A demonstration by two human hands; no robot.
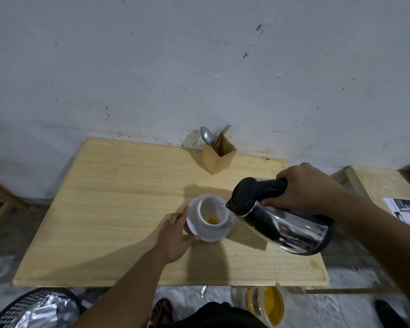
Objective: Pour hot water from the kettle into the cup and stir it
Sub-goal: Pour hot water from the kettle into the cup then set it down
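A white cup (213,229) stands on a white saucer (192,215) near the middle of the wooden table (118,190). Some orange powder lies at the cup's bottom. My left hand (175,237) rests on the table with thumb and fingers against the saucer's left edge. My right hand (303,188) grips the black handle of a steel kettle (284,223), which is tilted left with its spout over the cup's right rim. A thin stream of water runs from the spout into the cup. A spoon (207,136) stands in the wooden holder (218,157) at the back.
Forks share the holder by the white wall. A second wooden table with a printed sheet (405,211) stands at right. Below the table's front edge are a black mesh basket with foil (38,308), a jar of yellow powder (268,304) and my sandalled foot.
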